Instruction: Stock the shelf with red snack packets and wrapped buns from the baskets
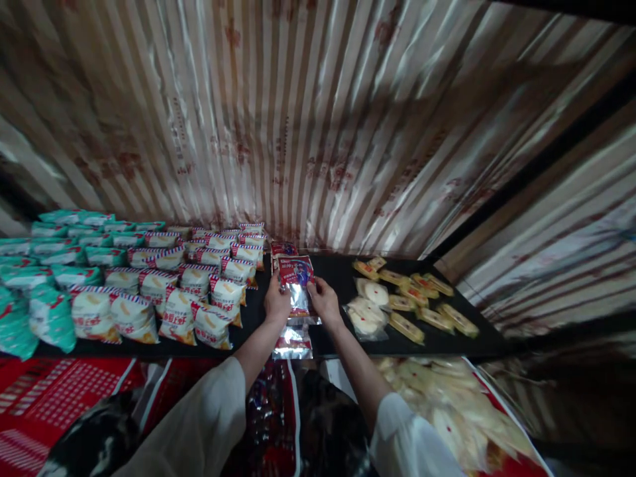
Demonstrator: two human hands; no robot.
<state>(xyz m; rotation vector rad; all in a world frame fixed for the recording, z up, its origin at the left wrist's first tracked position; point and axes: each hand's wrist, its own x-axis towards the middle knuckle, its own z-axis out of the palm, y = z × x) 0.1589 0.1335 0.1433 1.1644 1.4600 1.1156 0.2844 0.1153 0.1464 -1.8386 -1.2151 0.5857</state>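
Observation:
Between my two hands is a red and silver snack packet (297, 275), gripped at its side edges above the black shelf. My left hand (277, 301) closes on its left edge, and my right hand (324, 301) pinches the right edge. Under and in front of it lies another silver-ended packet (292, 342), at the shelf's front edge. Behind the held one, a further red packet (283, 249) shows in part. How many packets lie beneath my hands is hidden.
Rows of white snack bags (179, 315) and green bags (52, 318) fill the shelf's left. Flat white rounds in clear bags (365, 315) and yellow-wrapped bars (407, 326) lie to the right. Below stand red baskets (64, 391). Striped sheeting (298, 132) hangs behind.

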